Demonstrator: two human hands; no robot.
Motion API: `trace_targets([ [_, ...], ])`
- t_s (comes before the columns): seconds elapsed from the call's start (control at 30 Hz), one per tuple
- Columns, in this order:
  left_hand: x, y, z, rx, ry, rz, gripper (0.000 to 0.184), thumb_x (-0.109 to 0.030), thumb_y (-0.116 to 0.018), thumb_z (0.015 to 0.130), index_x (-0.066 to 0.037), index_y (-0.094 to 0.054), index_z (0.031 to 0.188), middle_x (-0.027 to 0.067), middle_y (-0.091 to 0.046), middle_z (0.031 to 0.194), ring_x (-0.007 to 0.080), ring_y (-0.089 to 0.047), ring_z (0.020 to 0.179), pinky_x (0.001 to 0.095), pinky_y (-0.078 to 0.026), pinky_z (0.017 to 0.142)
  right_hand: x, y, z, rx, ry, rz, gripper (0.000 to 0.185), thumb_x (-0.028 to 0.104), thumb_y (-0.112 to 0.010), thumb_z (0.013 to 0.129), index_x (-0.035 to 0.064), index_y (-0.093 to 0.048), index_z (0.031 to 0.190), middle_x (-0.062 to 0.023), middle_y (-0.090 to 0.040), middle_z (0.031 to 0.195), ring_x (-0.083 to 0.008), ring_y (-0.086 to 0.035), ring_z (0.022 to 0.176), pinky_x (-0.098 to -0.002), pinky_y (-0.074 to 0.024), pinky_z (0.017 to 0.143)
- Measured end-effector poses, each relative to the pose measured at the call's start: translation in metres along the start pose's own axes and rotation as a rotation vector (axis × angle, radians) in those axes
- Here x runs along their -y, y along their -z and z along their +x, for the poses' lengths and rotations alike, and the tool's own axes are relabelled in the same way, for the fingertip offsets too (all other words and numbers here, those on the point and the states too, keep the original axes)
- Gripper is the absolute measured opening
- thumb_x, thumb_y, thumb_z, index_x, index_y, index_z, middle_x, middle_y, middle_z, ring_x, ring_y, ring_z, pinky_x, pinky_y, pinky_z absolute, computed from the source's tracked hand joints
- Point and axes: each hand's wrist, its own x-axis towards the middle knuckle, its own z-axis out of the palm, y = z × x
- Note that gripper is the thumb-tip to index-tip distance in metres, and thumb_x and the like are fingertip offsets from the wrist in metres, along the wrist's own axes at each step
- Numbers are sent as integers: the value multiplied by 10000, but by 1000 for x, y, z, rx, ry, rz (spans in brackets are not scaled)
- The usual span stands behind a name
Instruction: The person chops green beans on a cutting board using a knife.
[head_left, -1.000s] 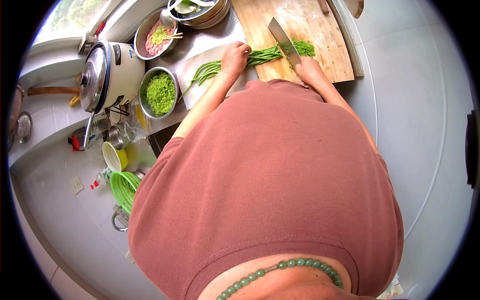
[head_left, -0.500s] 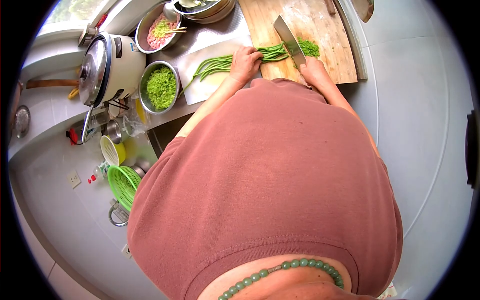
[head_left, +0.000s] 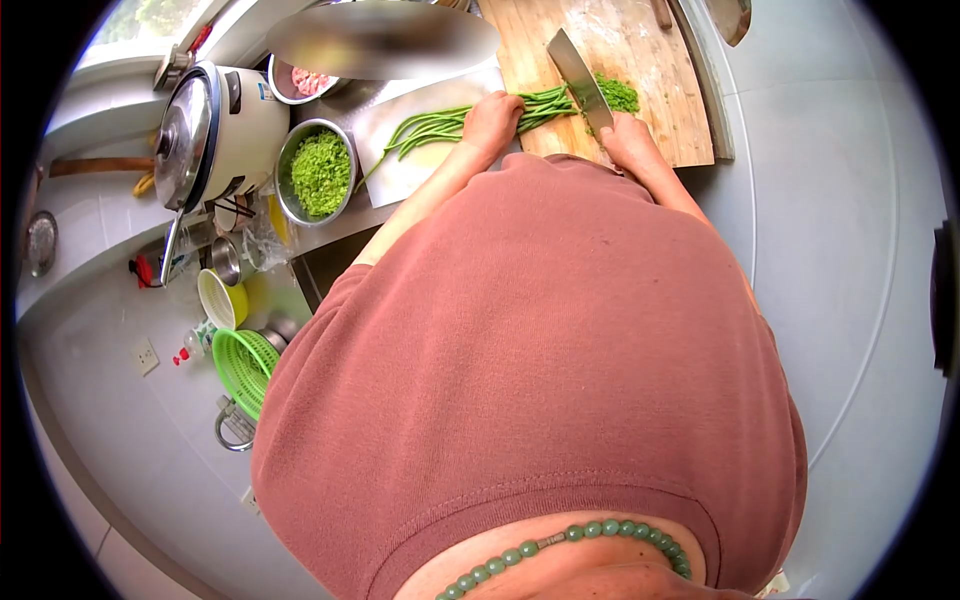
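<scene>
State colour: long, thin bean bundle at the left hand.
Green. The long, thin bean bundle shows best in the head view.

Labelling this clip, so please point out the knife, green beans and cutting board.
Knife [head_left: 580, 80], head view: middle of the blade.
Green beans [head_left: 545, 104], head view: pods near the blade.
Cutting board [head_left: 672, 125], head view: bare wood.

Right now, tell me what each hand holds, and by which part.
The right hand grips the cleaver by its handle; the left hand holds the long green beans around mid-length.
</scene>
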Motion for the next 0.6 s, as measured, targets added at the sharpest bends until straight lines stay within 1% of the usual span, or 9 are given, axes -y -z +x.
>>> trace_targets([
  [0.17, -8, 4, 8, 86, 2, 149, 139, -152, -580, 835, -110, -687, 913, 123, -635, 895, 330, -618, 871, 437, -508, 764, 0, 1, -1, -25, 38, -37, 285, 156, -455, 841, -25, -652, 941, -289, -648, 822, -384, -665, 762, -454, -519, 736],
  [0.27, -1, -3, 11, 56, -94, 264, 136, -159, -578, 829, -120, -691, 894, 114, -639, 890, 324, -620, 849, 439, -514, 763, 13, 9, -9, 22, -40, 26, 282, 151, -456, 842, -27, -652, 938, -288, -646, 809, -383, -665, 746, -452, -520, 722],
  [0.37, -7, 7, 5, 30, -86, 325, 127, -170, -581, 822, -123, -693, 860, 98, -646, 873, 313, -618, 835, 438, -516, 735, 8, 8, -6, 15, -5, -4, 281, 149, -457, 841, -34, -646, 938, -282, -648, 805, -383, -662, 740, -454, -518, 720],
  [0.47, -7, 13, 4, 72, -103, 406, 116, -181, -593, 809, -130, -691, 842, 76, -653, 862, 299, -615, 830, 424, -512, 721, 9, 9, -6, 36, -27, 27, 282, 145, -454, 837, -36, -644, 940, -284, -647, 811, -388, -660, 750, -454, -516, 724],
  [0.6, -6, 16, 4, 105, -99, 487, 115, -192, -603, 800, -140, -690, 856, 63, -658, 866, 280, -605, 869, 405, -502, 753, 4, 6, -3, 27, -22, 26, 282, 140, -453, 830, -30, -646, 945, -286, -647, 819, -395, -656, 777, -456, -511, 735],
])
